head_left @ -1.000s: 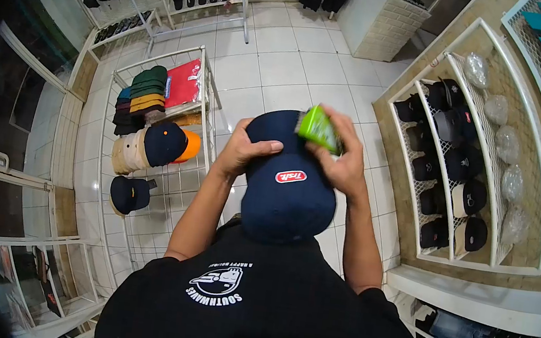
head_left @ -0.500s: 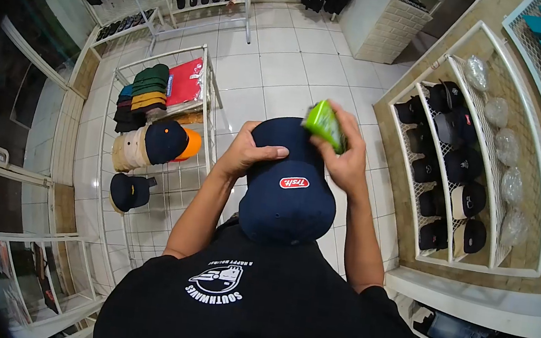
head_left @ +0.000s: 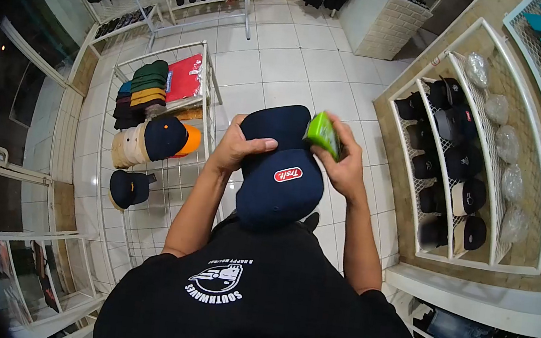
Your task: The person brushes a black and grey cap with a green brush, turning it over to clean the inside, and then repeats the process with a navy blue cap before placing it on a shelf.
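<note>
A navy cap point(head_left: 279, 194) with a red and white patch is held in front of my chest, its brim pointing away from me. My left hand point(head_left: 238, 148) grips the cap's left side, thumb lying across the base of the brim and the other fingers hidden beneath. My right hand point(head_left: 344, 159) is closed round a small bright green item point(head_left: 323, 133), which is at the right edge of the brim. I cannot make out what kind of item it is.
At the left stands a white wire rack point(head_left: 209, 94) with folded beanies point(head_left: 150, 80), a red garment point(head_left: 184, 77) and more caps point(head_left: 165, 139). Shelves of dark caps point(head_left: 463, 164) line the right wall. A white brick-patterned counter point(head_left: 388, 31) is farther off.
The cap has shifted slightly left and tilted, with my left hand moving along. The green item has moved from above the brim's corner to its right edge and slightly down.
</note>
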The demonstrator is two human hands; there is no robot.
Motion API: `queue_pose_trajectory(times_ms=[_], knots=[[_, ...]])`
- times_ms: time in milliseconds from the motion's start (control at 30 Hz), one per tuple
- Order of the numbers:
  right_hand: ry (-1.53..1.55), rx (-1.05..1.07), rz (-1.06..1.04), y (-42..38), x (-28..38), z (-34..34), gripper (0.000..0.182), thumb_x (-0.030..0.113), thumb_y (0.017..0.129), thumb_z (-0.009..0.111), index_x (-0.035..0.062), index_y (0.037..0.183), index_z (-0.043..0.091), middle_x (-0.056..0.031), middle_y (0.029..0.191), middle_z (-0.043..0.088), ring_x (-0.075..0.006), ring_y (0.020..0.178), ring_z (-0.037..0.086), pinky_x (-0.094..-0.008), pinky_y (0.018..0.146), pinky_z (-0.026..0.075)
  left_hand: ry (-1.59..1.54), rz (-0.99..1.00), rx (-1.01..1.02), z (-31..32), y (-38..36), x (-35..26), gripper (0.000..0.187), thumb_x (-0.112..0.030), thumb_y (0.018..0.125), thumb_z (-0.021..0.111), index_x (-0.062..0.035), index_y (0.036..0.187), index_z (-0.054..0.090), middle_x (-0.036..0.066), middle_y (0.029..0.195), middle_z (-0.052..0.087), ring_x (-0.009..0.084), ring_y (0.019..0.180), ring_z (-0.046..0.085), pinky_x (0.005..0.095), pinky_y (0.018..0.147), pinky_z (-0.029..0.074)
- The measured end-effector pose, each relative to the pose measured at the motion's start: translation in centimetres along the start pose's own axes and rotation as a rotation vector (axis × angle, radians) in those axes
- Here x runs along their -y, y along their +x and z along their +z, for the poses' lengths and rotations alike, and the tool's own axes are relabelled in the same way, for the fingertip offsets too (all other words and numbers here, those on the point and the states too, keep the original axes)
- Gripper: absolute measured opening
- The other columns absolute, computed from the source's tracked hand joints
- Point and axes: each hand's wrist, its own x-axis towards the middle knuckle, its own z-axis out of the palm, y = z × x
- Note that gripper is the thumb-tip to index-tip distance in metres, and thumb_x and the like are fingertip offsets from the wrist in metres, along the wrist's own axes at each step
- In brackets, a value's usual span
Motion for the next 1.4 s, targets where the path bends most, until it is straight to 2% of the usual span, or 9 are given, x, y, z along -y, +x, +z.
queue_pose_trajectory(times_ms=[233,367,700,867,967,1033,1133,1267,1400], knots=[[0.23,0.185,0.073,-1.6,-0.3,-0.4,0.066,0.0,0.081,0.077,0.0001,0.142,0.054,-0.0131,0.131,0.059,-0.0254,0.128,0.054,-0.0361,0.113,0.037,-0.206,0.047,-0.064,0.4,0.1,-1.9,0.045,-0.004,0.074,0.079,0.0052,0.115,0.066,0.011,0.098,0.072,0.017,0.081,0.07,0.0312,0.081,0.059],[0.093,-0.046,-0.007,2.0,0.2,0.0,0.065,0.001,0.083,0.076,0.0031,0.143,0.053,-0.0141,0.129,0.06,-0.0216,0.123,0.056,-0.0324,0.106,0.041,0.042,-0.035,0.05,0.1,0.3,1.2,0.044,-0.007,0.075,0.08,0.0049,0.115,0.066,0.01,0.097,0.072,0.0168,0.081,0.071,0.0307,0.08,0.059],[0.026,-0.067,0.001,2.3,-0.2,0.9,0.063,0.003,0.079,0.077,0.004,0.138,0.058,-0.0145,0.123,0.062,-0.0271,0.117,0.059,-0.0346,0.105,0.044,0.14,-0.109,-0.001,0.5,0.6,0.7,0.036,-0.008,0.078,0.08,0.0062,0.109,0.069,0.008,0.094,0.073,0.0147,0.083,0.071,0.0297,0.079,0.058],[-0.103,0.288,-0.095,1.4,1.9,-0.2,0.066,0.0,0.073,0.078,0.007,0.136,0.062,-0.0147,0.124,0.062,-0.0284,0.12,0.059,-0.0366,0.107,0.043,-0.007,-0.079,0.005,0.3,1.0,0.4,0.033,-0.008,0.079,0.08,0.0057,0.107,0.069,0.008,0.094,0.073,0.0126,0.082,0.069,0.0271,0.078,0.057],[-0.106,-0.003,-0.066,3.3,1.5,1.0,0.063,0.0,0.075,0.076,0.0064,0.137,0.061,-0.0154,0.124,0.063,-0.0293,0.118,0.059,-0.0367,0.105,0.044,0.113,-0.127,0.08,0.9,0.8,0.8,0.035,-0.008,0.08,0.08,0.007,0.109,0.068,0.009,0.094,0.073,0.0142,0.085,0.07,0.0286,0.081,0.058],[-0.194,0.091,-0.187,3.2,1.4,1.1,0.064,0.003,0.075,0.077,0.0068,0.137,0.061,-0.0149,0.126,0.063,-0.0295,0.12,0.058,-0.0378,0.105,0.044,0.009,-0.12,-0.117,0.7,1.2,1.3,0.033,-0.008,0.08,0.081,0.0052,0.109,0.07,0.007,0.094,0.073,0.0134,0.085,0.069,0.0284,0.08,0.057],[-0.124,0.298,-0.11,2.1,2.2,0.1,0.065,0.003,0.075,0.078,0.0072,0.137,0.062,-0.0132,0.125,0.064,-0.028,0.119,0.059,-0.038,0.105,0.045,0.05,-0.11,0.022,0.0,1.0,0.4,0.033,-0.006,0.08,0.08,0.0043,0.11,0.07,0.007,0.095,0.073,0.0135,0.085,0.07,0.0282,0.08,0.057],[-0.148,-0.018,-0.011,3.0,0.4,0.7,0.065,0.004,0.077,0.078,0.0059,0.139,0.058,-0.0162,0.124,0.063,-0.0295,0.116,0.06,-0.0363,0.104,0.045,0.067,-0.167,0.077,0.5,0.9,0.4,0.034,-0.005,0.079,0.08,0.0047,0.11,0.07,0.007,0.095,0.074,0.0137,0.083,0.07,0.0276,0.08,0.057],[-0.069,0.278,-0.096,0.5,0.0,0.7,0.064,0.002,0.077,0.077,0.0044,0.139,0.058,-0.0159,0.128,0.062,-0.0285,0.122,0.058,-0.0367,0.106,0.043,0.072,-0.149,0.039,-0.8,1.1,0.1,0.036,-0.006,0.077,0.08,0.0053,0.11,0.07,0.008,0.094,0.073,0.0139,0.081,0.07,0.0277,0.079,0.058]])
